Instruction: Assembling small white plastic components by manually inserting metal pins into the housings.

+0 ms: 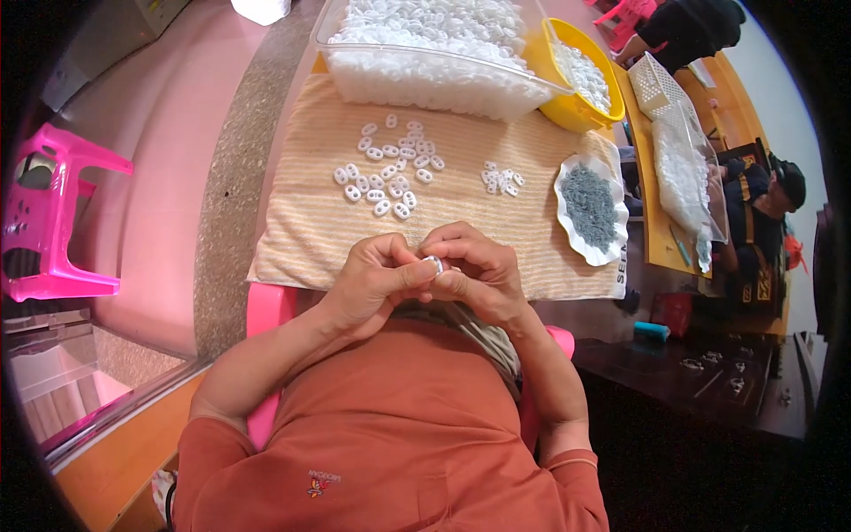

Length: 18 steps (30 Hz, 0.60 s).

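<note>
Close to my body, my left hand [379,277] and my right hand [477,270] meet, fingers closed in a pinch. Between their thumbs and fingertips they hold a small white plastic piece [435,263], mostly covered by the fingers. Beyond them on the striped towel [301,222] lies a loose group of white oval two-hole pieces [376,182]. Smaller white parts [503,180] form a little cluster to their right. Farther right, a white wavy-edged dish [570,232] holds a heap of small grey bits [592,208], too fine to name.
At the back stand a clear bin [443,86] full of white pieces and a yellow basket [567,113] with more. A pink stool [66,213] is at the left. Two other people [753,204] are at the right, near a wooden table [651,232] with a bagged white heap [683,191].
</note>
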{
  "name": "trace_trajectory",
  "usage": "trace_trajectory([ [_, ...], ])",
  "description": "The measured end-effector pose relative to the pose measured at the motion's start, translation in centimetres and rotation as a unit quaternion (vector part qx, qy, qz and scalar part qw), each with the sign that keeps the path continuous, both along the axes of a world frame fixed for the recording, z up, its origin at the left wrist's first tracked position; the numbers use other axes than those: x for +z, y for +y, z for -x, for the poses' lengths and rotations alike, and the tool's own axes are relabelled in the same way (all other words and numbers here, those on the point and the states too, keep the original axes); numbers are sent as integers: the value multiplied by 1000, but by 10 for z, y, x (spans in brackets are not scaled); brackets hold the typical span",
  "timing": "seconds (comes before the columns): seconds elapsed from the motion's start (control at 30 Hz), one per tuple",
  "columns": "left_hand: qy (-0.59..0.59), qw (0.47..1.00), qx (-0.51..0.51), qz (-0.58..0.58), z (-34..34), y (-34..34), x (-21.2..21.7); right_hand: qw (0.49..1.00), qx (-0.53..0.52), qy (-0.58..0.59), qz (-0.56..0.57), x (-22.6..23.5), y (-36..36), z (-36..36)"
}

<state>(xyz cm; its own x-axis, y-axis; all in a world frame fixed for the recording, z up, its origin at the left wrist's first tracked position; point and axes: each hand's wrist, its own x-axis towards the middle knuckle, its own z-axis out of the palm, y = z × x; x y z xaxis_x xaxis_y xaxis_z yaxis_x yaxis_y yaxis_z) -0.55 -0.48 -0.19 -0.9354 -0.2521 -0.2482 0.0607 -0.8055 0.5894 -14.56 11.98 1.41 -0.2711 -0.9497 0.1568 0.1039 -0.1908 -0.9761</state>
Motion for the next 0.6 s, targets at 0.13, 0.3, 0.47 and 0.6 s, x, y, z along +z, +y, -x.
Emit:
trace_trajectory([
  [0.13, 9, 1000, -1, -1, 0, 0, 1, 1000, 2, 24, 8, -4, 1, 2],
  [0.3, 2, 1000, -5, 2, 1, 1, -4, 1000, 21, -9, -5, -4, 2, 0],
  [0.47, 1, 1000, -5, 0, 6, 3, 2, 994, 18, 109, 3, -8, 2, 12],
  [0.6, -17, 1000, -26, -1, 5, 2, -7, 998, 27, -36, -33, -5, 4, 9],
])
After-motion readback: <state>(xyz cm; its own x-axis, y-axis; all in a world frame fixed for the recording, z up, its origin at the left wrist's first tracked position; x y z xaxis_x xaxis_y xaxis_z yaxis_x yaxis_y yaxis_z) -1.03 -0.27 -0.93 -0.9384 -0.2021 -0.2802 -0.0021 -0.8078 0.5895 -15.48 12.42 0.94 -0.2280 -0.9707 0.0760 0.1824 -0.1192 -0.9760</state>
